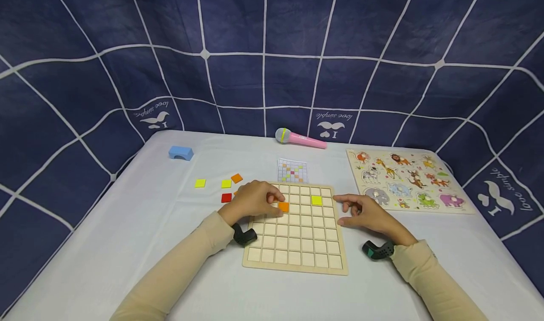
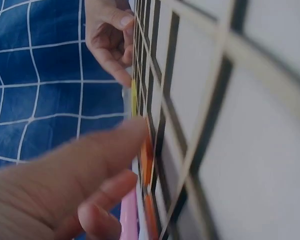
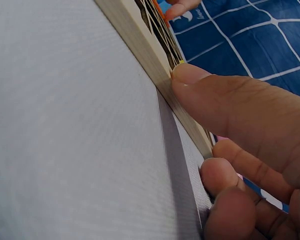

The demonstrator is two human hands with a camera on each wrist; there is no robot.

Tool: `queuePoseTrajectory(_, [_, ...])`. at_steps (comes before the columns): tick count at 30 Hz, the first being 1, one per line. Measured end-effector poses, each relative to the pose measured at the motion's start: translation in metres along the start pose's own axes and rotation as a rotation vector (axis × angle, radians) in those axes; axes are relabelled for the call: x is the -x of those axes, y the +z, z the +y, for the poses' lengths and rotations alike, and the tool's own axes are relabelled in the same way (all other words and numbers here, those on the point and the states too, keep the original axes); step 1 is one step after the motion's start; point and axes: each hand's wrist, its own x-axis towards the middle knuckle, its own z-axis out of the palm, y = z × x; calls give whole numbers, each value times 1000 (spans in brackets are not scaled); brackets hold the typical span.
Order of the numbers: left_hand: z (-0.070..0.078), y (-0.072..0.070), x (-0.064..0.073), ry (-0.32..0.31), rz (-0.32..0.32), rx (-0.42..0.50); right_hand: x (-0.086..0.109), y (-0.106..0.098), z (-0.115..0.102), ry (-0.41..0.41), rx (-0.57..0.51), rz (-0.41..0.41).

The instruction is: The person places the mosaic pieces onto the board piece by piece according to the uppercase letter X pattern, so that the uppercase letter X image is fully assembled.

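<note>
Head view: extended from the lower left in a beige sleeve point(image 1: 182, 266), left forearm slanting up and rightward over the white surface point(image 1: 106, 245) to the far-left part of a wooden grid board point(image 1: 294, 244). Left hand point(image 1: 255, 199) arched there with its back upward, thumb tip at the near edge of an orange tile point(image 1: 283, 207), index close to the far edge, with only a narrow gap between; cannot tell whether firmly pinched or merely touched. In the left wrist view, thumb stretched long and blurred across the near end of that tile, other fingers bent beneath. Placed on the grid, a few columns left of a yellow tile point(image 1: 316, 200) and slightly nearer. From the lower right, the other forearm angled up and leftward, with right hand point(image 1: 365, 212) just outside the board's right edge, thumb and index pointing left and parted wide, remaining fingers loosely curled around nothing. In the right wrist view, thumb tip overlapping the wooden rim; cannot tell whether pressing. Left of the board, a loose red tile point(image 1: 226, 198) near the left hand; beyond the far edge, a small patterned card point(image 1: 292, 171)
</note>
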Motion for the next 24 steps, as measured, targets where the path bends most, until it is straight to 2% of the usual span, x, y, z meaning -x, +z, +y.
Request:
queuePoseTrajectory(3, [-1, -7, 0, 36, -14, 29, 0, 0, -1, 5, -3, 0])
queuePoseTrajectory(9, [-9, -30, 8, 130, -81, 149, 0, 1, -3, 10, -7, -3])
queuePoseTrajectory(12, [-14, -37, 14, 164, -85, 151, 1, 1, -3, 14, -5, -2])
queuePoseTrajectory(18, [-29, -43, 27, 164, -51, 155, 1, 1, -4, 16, -8, 0])
queuePoseTrajectory(24, [-50, -45, 44, 176, -92, 208, 0, 1, -3, 19, -4, -1])
